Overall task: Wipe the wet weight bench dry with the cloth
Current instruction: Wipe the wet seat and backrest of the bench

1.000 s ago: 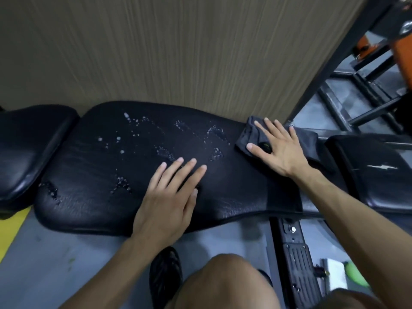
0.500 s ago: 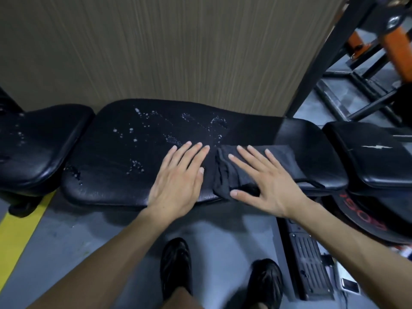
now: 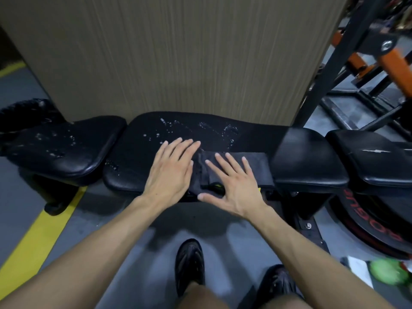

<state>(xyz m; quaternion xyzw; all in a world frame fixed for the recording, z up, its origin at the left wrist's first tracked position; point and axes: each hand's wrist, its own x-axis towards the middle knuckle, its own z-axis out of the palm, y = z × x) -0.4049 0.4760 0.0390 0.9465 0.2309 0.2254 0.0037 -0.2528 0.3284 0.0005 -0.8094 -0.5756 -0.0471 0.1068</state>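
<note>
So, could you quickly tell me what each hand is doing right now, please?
Left hand: open, fingers straight, flat on the bench pad.
Right hand: open, fingers spread, pressing the cloth.

1. A person's left hand (image 3: 170, 168) lies flat on the middle pad of the bench (image 3: 133, 157), just left of the cloth (image 3: 254, 168).
2. The right hand (image 3: 231, 186) rests flat on the cloth, at the pad's near edge.
3. Water droplets (image 3: 200, 130) sit on the pad behind both hands.
4. A second pad (image 3: 64, 148) lies to the left, two more pads (image 3: 310, 161) to the right.
5. A wall panel (image 3: 178, 59) stands behind the bench; a rack frame (image 3: 334, 63) rises at right.
6. A weight plate (image 3: 374, 228) sits low at right.
</note>
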